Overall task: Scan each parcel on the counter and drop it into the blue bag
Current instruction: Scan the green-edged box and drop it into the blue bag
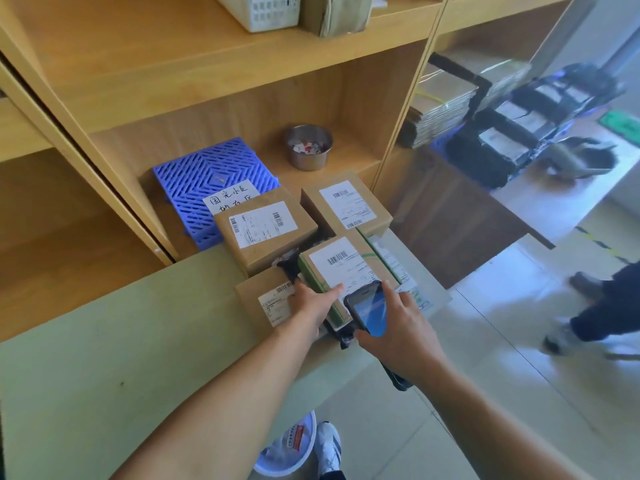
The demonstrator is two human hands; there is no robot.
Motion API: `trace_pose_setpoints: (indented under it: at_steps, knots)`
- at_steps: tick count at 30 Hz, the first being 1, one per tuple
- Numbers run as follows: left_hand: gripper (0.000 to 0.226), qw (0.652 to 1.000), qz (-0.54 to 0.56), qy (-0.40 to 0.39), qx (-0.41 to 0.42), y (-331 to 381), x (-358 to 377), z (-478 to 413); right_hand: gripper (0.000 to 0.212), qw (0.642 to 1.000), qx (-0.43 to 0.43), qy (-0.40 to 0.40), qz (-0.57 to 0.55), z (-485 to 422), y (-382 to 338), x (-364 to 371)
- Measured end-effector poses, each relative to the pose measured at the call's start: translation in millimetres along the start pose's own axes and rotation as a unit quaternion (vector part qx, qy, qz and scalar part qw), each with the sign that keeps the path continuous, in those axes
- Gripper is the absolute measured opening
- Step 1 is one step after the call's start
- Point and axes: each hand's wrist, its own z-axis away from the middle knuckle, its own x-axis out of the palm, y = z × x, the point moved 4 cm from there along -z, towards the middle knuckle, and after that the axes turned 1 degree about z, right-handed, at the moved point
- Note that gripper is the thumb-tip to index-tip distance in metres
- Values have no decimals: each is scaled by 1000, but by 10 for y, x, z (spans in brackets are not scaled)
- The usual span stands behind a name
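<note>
Several cardboard parcels with white barcode labels lie at the far end of the pale green counter (121, 358). My left hand (311, 306) grips the near edge of a green-banded parcel (341, 268), thumb on its label. My right hand (398, 327) holds a dark handheld scanner (367, 310), its blue-lit screen up, over that parcel's near corner. Another parcel (265, 299) lies under my left hand. Two more parcels (263, 230) (346, 206) sit behind. A blue-rimmed bag opening (287, 445) shows on the floor below the counter edge.
A blue plastic grid mat (201, 181) with a handwritten note and a metal cup (308, 147) sit on the wooden shelf behind the parcels. Stacked flat cartons (440, 105) and black parcels (512, 133) lie at the right. Another person's legs (602, 306) stand on the tiled floor.
</note>
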Motion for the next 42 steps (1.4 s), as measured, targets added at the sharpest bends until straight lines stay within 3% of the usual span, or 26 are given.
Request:
trace_pose_setpoints:
  at_steps: [4, 9, 15, 22, 30, 37, 42]
  knots:
    - [68, 999, 10, -32, -6, 23, -19, -39, 104, 1000, -5, -1, 4, -75, -17, -53]
    - [25, 994, -48, -82, -51, 13, -217, 68, 102, 1000, -12, -1, 5, -118, -108, -98]
    - [36, 996, -24, -69, -45, -184, -664, 115, 101, 1000, -29, -12, 2, -103, -299, -82]
    - [26, 997, 47, -8, 57, -138, -1145, 299, 102, 995, -63, -63, 44, -33, -592, -51]
    - [37, 987, 73, 66, 127, -77, -1513, 435, 97, 991, -102, -73, 48, 182, -910, -11]
    - [46, 984, 78, 64, 144, -112, -1608, 507, 87, 988, -119, -75, 63, 333, -1043, 28]
    - [45, 985, 74, 62, 143, -151, -1654, 527, 95, 993, -99, -46, 42, 343, -1079, -48]
